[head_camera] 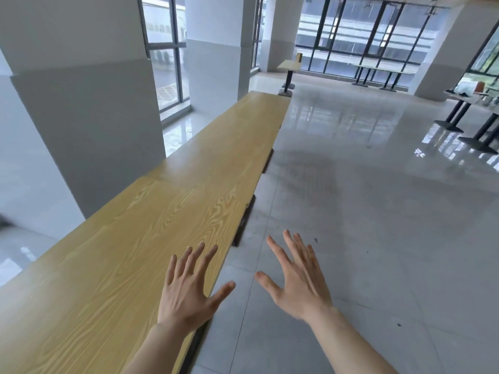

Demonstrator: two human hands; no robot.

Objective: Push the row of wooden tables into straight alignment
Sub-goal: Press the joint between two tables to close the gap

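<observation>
A long row of light wooden tables (167,211) runs from the lower left away to the upper middle, its tops butted end to end with a seam partway along. Dark bases show under its right edge. My left hand (186,290) is spread open, palm down, over the right edge of the nearest tabletop; whether it touches the wood I cannot tell. My right hand (299,279) is open with fingers apart over the tiled floor, just right of the row and apart from it. Neither hand holds anything.
White pillars (81,109) stand close along the row's left side, with windows between them. A separate small table (290,66) stands beyond the row's far end. More tables (472,103) stand at the right and along the far windows. Glossy tiled floor (364,198) spreads to the right.
</observation>
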